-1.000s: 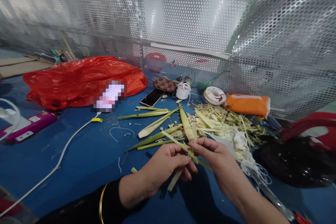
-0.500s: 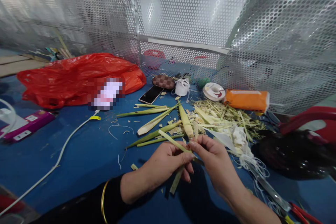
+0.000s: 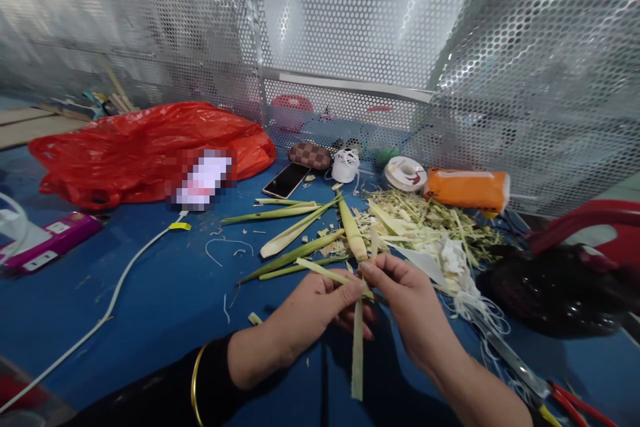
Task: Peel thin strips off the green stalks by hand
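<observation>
My left hand [image 3: 313, 310] and my right hand [image 3: 405, 300] meet low in the middle of the view, both pinched on crossed pale green leaf strips [image 3: 357, 347]. One strip hangs straight down from my fingers; another [image 3: 323, 271] points up and left. Several long green leaf blades [image 3: 295, 235] lie on the blue table [image 3: 165, 293] just beyond my hands. A heap of leaf trimmings [image 3: 430, 223] lies behind my right hand. My left wrist wears a gold bangle [image 3: 194, 383] over a black sleeve.
A red plastic bag [image 3: 140, 147] lies at the back left, a phone [image 3: 287, 180] and small pouch [image 3: 311, 155] beyond the leaves. An orange packet [image 3: 467, 188], tape roll [image 3: 405, 175], black bag [image 3: 555, 287], white cable [image 3: 117, 293], purple device [image 3: 50, 240] and perforated metal wall [image 3: 400, 33] surround.
The strip below my hands has swung from slanting left to hanging straight down and shows longer. My hands have stayed together at the same spot.
</observation>
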A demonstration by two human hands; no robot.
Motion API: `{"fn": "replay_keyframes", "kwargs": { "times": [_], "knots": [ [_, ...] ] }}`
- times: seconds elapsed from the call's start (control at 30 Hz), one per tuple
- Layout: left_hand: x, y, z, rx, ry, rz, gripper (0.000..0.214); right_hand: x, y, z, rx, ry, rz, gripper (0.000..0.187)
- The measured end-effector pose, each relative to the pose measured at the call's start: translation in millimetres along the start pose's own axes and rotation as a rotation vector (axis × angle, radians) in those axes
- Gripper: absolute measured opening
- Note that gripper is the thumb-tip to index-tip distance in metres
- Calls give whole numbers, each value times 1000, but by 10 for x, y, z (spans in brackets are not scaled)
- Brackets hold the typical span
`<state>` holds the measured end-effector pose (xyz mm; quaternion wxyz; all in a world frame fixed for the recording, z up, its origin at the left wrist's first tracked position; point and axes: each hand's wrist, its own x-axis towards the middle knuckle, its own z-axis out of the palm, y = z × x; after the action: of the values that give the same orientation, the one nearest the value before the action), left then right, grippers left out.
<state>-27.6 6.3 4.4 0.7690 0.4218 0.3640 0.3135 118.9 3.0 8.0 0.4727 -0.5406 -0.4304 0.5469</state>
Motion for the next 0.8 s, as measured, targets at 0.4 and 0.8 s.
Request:
{"fn": "replay_keyframes", "kwargs": {
  "times": [0.4,0.8],
  "knots": [
    [14,0,-27,76,56,4,26,52,112,-33,-95,-1,-85,24],
    [12,5,-27,27,91,-61,19,93,37,-114,-164,112,-217,28]
  ]
}}
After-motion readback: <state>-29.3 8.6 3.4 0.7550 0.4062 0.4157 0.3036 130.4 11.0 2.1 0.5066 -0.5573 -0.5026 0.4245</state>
